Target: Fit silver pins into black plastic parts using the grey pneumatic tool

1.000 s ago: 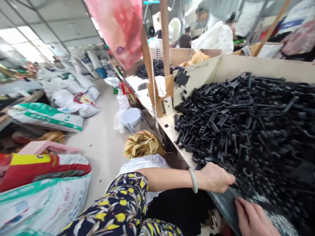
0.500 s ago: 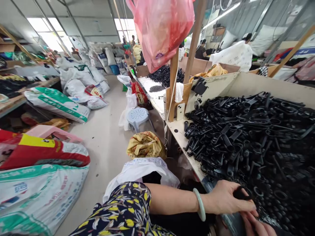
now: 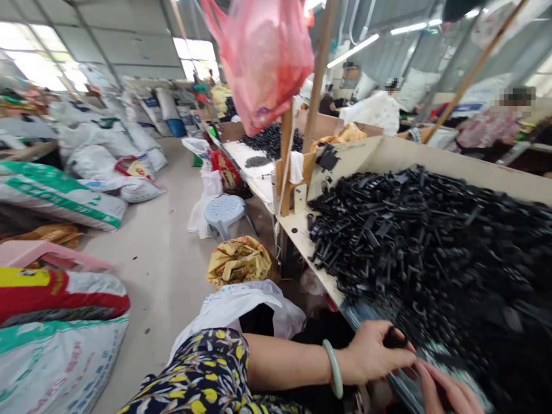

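Black part (image 3: 394,338) was pinched in left hand (image 3: 371,355); right hand (image 3: 451,386) sat beside, fingers narrow, contents unclear. Handling was two-handed; next move needed steadiness.

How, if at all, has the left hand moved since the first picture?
Yes, downward in view: judged against the wooden post, the left hand now sits lower and farther away.

Left hand (image 3: 371,353) holding black part (image 3: 394,338) at near edge of black plastic parts heap (image 3: 401,230); right hand (image 3: 452,392) likewise; plastic stool (image 3: 226,208) left of heap.
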The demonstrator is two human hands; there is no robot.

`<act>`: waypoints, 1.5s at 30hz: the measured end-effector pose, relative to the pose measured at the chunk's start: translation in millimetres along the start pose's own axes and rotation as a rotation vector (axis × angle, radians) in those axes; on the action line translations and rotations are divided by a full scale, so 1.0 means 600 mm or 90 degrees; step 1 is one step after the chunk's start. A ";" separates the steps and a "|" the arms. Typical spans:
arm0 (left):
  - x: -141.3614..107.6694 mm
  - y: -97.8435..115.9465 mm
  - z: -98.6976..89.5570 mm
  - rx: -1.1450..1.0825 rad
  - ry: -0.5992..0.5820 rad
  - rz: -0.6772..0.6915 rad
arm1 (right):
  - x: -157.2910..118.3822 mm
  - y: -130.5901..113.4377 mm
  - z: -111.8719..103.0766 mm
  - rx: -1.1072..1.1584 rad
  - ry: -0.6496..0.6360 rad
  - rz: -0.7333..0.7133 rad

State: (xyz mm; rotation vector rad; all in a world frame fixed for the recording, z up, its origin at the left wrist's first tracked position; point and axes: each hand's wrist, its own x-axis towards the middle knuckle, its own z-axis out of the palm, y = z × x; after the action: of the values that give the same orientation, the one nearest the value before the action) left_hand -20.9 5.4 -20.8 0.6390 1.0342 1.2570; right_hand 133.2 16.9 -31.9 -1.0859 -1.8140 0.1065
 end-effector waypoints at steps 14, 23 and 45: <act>-0.052 0.026 0.001 0.018 -0.021 0.000 | -0.028 -0.057 -0.032 0.215 -0.108 0.297; -0.056 0.040 -0.007 0.121 -0.071 0.043 | -0.040 -0.048 -0.026 0.332 -0.063 0.350; -0.053 0.039 -0.024 0.187 -0.104 0.044 | -0.031 -0.039 -0.034 0.259 -0.186 0.274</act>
State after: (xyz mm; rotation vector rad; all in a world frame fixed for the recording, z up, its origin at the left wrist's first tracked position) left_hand -43.6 -21.7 1.9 0.9942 1.0754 1.0993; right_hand 136.3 -17.9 -22.5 -1.1856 -1.6764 0.8911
